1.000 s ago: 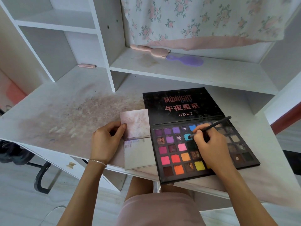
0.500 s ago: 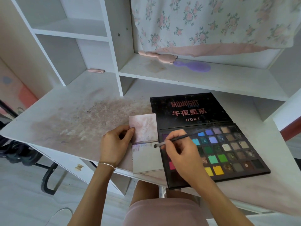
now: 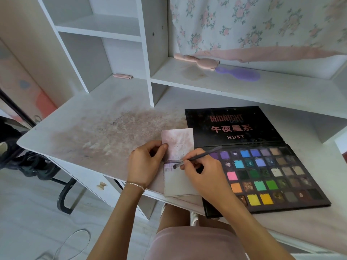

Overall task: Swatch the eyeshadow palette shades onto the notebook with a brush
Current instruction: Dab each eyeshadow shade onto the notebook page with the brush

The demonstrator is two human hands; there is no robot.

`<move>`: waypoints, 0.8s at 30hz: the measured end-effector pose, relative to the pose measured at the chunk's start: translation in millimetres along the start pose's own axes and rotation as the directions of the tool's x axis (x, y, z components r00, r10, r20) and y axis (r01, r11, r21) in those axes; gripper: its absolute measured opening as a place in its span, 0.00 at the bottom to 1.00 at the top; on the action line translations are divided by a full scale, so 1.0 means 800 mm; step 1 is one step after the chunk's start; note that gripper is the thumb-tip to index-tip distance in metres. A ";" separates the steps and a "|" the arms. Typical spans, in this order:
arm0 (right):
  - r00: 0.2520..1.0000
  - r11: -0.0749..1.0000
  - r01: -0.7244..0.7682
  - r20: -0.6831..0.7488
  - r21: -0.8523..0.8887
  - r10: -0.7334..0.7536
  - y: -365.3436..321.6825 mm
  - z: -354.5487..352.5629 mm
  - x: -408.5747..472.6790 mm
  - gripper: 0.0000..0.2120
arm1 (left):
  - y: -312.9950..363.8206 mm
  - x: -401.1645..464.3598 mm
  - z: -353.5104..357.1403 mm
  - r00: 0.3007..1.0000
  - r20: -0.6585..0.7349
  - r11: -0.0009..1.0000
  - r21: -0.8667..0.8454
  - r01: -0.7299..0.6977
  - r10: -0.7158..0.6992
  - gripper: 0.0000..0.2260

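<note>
**Notebook gets brush tip at top of lower page**

Notebook [image 3: 178,162] lies open at near edge of the surface [image 3: 97,117], its lower page hanging a bit over that edge, w/ the eyeshadow palette [image 3: 262,175] just beside it toward the right end. Upper page is smudged pinkish; lower page mostly pale grey w/ a few purple marks along its top, next to the fold.

Right hand [image 3: 204,173] pinches the brush [image 3: 197,157] between thumb and curled fingers [image 3: 185,163], pencil-style. Dark bristle tip touches lower page just under the fold; handle slants up and back over the palette's left columns. Right wrist covers part of the palette's near left corner.

Left hand [image 3: 144,164] sits on the surface at notebook's left side; thumb presses on the left edge of the upper page, other fingers curled beside/under it, so can't tell if they pinch the page. Thin bracelet [image 3: 135,184] on that wrist.

Palette is open, black lid flat toward the back of the surface, reading MIDNIGHT / HDKT w/ red characters. Pans in rows: purples and blues at back, pink, orange, greens mid, yellows at near edge, browns and neutrals to the right.

Surface has a wide pinkish-brown powder stain left of the lid. Shelf [image 3: 244,87] behind carries a pink hairbrush [image 3: 197,61] and a purple hairbrush [image 3: 240,73], touching or nearly so. Floral cloth [image 3: 262,25] hangs above them.
</note>
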State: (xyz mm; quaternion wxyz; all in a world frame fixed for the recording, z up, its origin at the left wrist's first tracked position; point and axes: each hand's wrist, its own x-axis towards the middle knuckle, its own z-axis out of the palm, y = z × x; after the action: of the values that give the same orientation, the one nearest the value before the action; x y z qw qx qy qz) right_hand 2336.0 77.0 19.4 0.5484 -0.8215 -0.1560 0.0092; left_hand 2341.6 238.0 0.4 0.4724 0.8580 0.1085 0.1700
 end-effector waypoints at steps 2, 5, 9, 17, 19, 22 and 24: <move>1.000 1.000 -0.007 0.007 -0.007 0.007 0.001 0.000 0.000 0.10 | 0.000 0.000 0.000 1.000 0.002 1.000 0.001 -0.003 0.003 0.05; 1.000 1.000 -0.007 0.015 -0.012 0.007 0.002 0.001 0.001 0.09 | -0.001 0.000 0.000 1.000 0.002 1.000 0.001 -0.007 0.007 0.05; 1.000 1.000 0.005 0.019 -0.023 -0.005 0.002 0.003 0.002 0.12 | -0.001 0.000 0.000 1.000 -0.002 1.000 0.011 -0.008 0.008 0.05; 0.999 0.999 0.015 0.041 -0.042 -0.013 0.004 0.002 0.001 0.11 | 0.001 -0.001 0.000 1.000 -0.007 1.000 0.018 -0.003 0.003 0.05; 0.999 0.999 0.014 0.051 -0.045 -0.011 0.004 0.002 0.002 0.10 | 0.002 -0.001 0.000 1.000 -0.008 1.000 0.016 -0.007 0.007 0.05; 0.999 0.999 0.015 0.040 -0.045 -0.013 0.003 0.002 0.002 0.13 | 0.002 -0.001 0.000 1.000 -0.004 1.000 0.025 -0.011 0.012 0.06; 0.999 0.999 0.020 0.029 -0.047 -0.018 0.002 0.003 0.002 0.14 | 0.001 0.000 0.000 1.000 -0.004 1.000 0.021 -0.011 0.011 0.06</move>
State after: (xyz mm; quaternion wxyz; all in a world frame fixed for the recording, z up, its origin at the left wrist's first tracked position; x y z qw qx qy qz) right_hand 2337.8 79.1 17.5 0.5268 -0.8324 -0.1718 0.0120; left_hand 2341.5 237.4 0.9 0.4624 0.8630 0.1065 0.1732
